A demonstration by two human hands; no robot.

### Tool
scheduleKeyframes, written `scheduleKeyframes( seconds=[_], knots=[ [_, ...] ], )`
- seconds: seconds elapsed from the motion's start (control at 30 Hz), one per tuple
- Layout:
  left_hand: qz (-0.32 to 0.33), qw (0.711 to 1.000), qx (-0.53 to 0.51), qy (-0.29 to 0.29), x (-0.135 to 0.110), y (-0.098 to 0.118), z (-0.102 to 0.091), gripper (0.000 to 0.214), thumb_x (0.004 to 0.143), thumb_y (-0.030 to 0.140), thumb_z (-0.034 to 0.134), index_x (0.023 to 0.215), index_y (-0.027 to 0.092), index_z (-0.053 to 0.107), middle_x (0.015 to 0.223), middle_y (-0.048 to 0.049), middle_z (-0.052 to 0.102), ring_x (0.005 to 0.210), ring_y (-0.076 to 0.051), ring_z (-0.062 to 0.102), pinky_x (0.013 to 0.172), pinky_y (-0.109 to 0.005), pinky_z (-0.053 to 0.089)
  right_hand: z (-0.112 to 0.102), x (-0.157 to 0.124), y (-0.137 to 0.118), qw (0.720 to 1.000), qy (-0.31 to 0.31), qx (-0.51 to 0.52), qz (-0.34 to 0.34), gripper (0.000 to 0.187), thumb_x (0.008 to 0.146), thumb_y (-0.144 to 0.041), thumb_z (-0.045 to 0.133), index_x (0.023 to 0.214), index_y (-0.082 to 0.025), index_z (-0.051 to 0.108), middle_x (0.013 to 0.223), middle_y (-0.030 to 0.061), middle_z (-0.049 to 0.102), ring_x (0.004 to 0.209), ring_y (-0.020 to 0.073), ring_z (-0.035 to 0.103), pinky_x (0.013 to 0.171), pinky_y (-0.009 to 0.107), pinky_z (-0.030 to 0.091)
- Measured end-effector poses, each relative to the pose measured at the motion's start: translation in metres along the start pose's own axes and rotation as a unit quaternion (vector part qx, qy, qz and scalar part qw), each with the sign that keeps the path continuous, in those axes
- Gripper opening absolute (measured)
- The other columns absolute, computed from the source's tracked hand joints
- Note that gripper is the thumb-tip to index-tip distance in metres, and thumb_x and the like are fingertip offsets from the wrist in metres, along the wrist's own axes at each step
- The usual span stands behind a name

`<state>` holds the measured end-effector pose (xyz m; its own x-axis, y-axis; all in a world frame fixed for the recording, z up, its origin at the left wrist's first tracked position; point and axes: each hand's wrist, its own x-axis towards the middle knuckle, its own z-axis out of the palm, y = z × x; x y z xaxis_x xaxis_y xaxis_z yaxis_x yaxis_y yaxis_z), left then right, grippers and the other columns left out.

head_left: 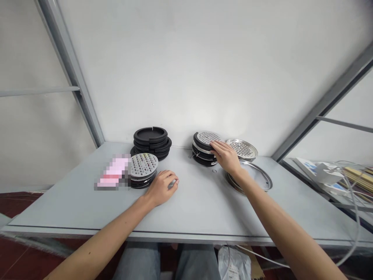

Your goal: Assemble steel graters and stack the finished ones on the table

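Observation:
My right hand (226,156) reaches to the back of the table, its fingers stretched out and pressed together over the near right edge of a stack of black round rims and metal plates (201,149). A perforated metal disc (208,137) tops that stack; my thumb is hidden. My left hand (163,187) rests on the tabletop, loosely bent, thumb apart from the fingers, with nothing visible in it. Just left of it stands a shorter stack of perforated metal discs (143,165). Behind that, black round rims (150,135) are piled up.
Round metal trays (262,177) lie stacked under my right forearm, with a perforated metal plate (243,149) behind them. A small wire ring (214,171) lies on the grey table (198,210). A blurred pink item (114,171) is at left. A white cable (357,217) hangs at right.

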<state>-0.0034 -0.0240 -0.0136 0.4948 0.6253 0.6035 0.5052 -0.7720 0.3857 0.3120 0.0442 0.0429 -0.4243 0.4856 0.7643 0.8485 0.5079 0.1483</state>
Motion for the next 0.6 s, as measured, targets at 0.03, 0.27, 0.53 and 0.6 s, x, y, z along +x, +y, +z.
scheduleKeyframes(
  seconds=[0.03, 0.27, 0.53, 0.6],
  knots=[
    [0.001, 1.0, 0.001, 0.0, 0.0001, 0.0002, 0.0, 0.012, 0.089, 0.014, 0.051, 0.089, 0.019, 0.062, 0.089, -0.0035, 0.063, 0.086, -0.018, 0.057, 0.083, -0.035, 0.044, 0.0007, -0.0011, 0.0012, 1.0, 0.004, -0.002, 0.001, 0.033, 0.095, -0.025, 0.049, 0.125, -0.02, 0.061, 0.123, 0.0079, 0.065, 0.119, 0.026, 0.058, 0.103, 0.045, 0.045],
    [0.005, 1.0, 0.007, 0.006, 0.0005, 0.001, 0.0006, 0.012, 0.089, 0.015, 0.051, 0.086, 0.019, 0.061, 0.086, -0.0033, 0.063, 0.084, -0.018, 0.058, 0.082, -0.035, 0.045, -0.0008, 0.0003, 0.0077, 1.0, -0.001, 0.023, 0.012, 0.033, 0.094, -0.029, 0.051, 0.125, -0.021, 0.062, 0.122, 0.0077, 0.066, 0.116, 0.0259, 0.06, 0.1, 0.046, 0.048],
    [-0.004, 1.0, 0.006, -0.007, 0.0006, -0.0008, 0.0013, 0.013, 0.09, 0.015, 0.05, 0.086, 0.018, 0.062, 0.087, -0.0035, 0.063, 0.084, -0.018, 0.058, 0.082, -0.035, 0.045, -0.0023, 0.0066, 0.0018, 0.998, -0.01, 0.047, 0.039, 0.034, 0.092, -0.03, 0.053, 0.122, -0.019, 0.064, 0.121, 0.0096, 0.066, 0.116, 0.0254, 0.06, 0.102, 0.045, 0.047],
    [-0.005, 1.0, 0.004, -0.01, 0.0009, -0.001, 0.0013, 0.013, 0.09, 0.015, 0.049, 0.086, 0.018, 0.062, 0.087, -0.0036, 0.063, 0.085, -0.018, 0.058, 0.082, -0.035, 0.045, -0.0016, 0.0068, -0.0005, 0.998, -0.014, 0.044, 0.046, 0.035, 0.09, -0.031, 0.055, 0.122, -0.018, 0.063, 0.122, 0.0101, 0.066, 0.117, 0.026, 0.059, 0.102, 0.045, 0.047]
  ],
)
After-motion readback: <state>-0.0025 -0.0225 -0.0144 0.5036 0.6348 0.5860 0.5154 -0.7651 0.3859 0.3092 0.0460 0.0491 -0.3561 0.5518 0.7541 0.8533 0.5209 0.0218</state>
